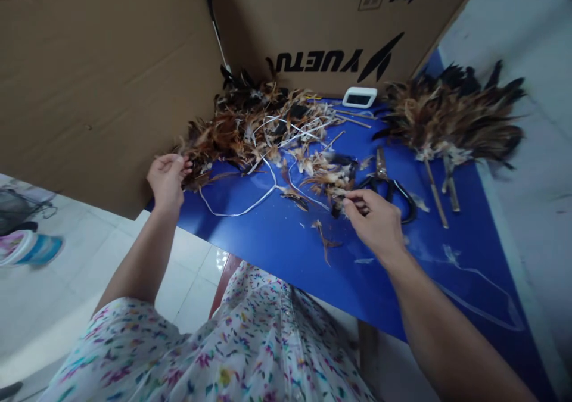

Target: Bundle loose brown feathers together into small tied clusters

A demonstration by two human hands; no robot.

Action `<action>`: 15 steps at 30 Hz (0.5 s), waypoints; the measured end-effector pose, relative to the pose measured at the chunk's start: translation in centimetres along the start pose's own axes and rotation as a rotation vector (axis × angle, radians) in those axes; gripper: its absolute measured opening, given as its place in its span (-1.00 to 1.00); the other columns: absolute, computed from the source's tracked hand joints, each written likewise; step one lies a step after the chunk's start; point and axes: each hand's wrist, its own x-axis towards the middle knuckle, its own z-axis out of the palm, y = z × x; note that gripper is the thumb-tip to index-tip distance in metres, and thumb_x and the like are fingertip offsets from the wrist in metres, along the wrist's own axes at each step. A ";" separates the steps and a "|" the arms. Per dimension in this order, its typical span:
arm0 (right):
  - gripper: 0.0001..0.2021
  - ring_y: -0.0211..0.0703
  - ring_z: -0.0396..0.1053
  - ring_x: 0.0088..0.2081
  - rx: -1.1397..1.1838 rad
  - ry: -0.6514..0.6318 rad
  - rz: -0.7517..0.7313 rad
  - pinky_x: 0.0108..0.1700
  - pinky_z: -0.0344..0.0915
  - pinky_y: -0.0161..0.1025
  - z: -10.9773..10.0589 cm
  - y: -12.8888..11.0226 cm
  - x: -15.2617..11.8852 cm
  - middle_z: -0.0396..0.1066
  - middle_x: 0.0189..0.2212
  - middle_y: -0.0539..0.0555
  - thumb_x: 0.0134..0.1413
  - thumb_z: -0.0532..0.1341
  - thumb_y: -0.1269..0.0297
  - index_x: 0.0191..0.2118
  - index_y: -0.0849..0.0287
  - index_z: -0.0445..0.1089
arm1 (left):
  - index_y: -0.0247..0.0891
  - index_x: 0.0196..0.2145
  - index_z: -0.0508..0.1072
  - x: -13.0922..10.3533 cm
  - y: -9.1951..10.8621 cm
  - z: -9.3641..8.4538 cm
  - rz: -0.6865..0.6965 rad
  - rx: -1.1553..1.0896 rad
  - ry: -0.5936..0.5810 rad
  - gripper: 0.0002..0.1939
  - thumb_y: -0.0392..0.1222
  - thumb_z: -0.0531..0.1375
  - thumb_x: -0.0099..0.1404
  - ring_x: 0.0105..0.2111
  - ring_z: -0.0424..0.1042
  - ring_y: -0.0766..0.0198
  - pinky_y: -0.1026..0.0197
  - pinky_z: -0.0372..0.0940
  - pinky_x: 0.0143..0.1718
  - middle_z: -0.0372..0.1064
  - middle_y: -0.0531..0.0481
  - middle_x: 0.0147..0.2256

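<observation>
A large heap of brown and black feathers [227, 131] lies on the blue tabletop [268, 235], against the cardboard. My left hand [167, 178] is at the heap's left end, fingers pinched on feathers there. Nearer the middle right is a smaller clump of feathers [333, 173]. My right hand [375, 217] pinches feathers at the clump's lower edge. Just beyond my right hand lie scissors [381, 167] with black handles, partly hidden by that hand. White string [241, 213] loops across the table and over the heap. A few loose feathers [325, 244] lie close to me.
Feather bundles on sticks [451, 122] rest at the right edge. A small white device [360, 97] with a dark screen stands at the back. Cardboard walls [111, 80] close off the left and back. A blue-and-white bucket [38, 249] is on the floor at left.
</observation>
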 end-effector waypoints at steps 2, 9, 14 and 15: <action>-0.86 -0.16 0.42 -0.47 -0.004 -0.013 -0.010 -0.35 0.41 -0.17 0.1 0.2 0.0 0.50 -0.41 0.09 0.10 0.18 0.23 -0.29 0.14 0.45 | -0.26 -0.35 0.35 3.5 -0.6 -1.3 0.032 0.073 0.120 -0.78 -0.25 0.36 0.15 -0.50 0.45 0.50 0.36 0.31 -0.42 0.49 0.19 -0.45; -0.86 -0.16 0.41 -0.48 -0.023 -0.012 -0.020 -0.37 0.39 -0.19 0.1 0.5 0.2 0.50 -0.44 0.08 0.12 0.16 0.23 -0.31 0.13 0.45 | -0.37 -0.40 0.45 8.1 -0.7 -3.0 0.171 0.346 0.340 -0.76 -0.60 0.35 0.05 -0.36 0.32 0.53 0.35 0.18 -0.17 0.35 0.24 -0.49; -0.84 -0.15 0.42 -0.47 -0.007 -0.017 -0.012 -0.36 0.39 -0.18 0.2 0.4 0.1 0.50 -0.46 0.08 0.14 0.16 0.21 -0.34 0.11 0.45 | -0.31 -0.40 0.50 1.2 0.2 0.1 0.437 0.426 -0.038 -0.82 -0.28 0.16 0.37 -0.45 0.34 0.41 0.28 0.23 -0.24 0.38 0.13 -0.52; -0.85 -0.15 0.42 -0.46 -0.005 -0.013 -0.006 -0.34 0.39 -0.18 0.2 0.3 0.1 0.50 -0.45 0.08 0.14 0.15 0.23 -0.32 0.12 0.45 | -0.28 -0.31 0.51 -0.5 0.7 1.4 0.426 0.388 -0.153 -0.83 -0.25 0.13 0.38 -0.48 0.36 0.38 0.26 0.27 -0.25 0.38 0.14 -0.55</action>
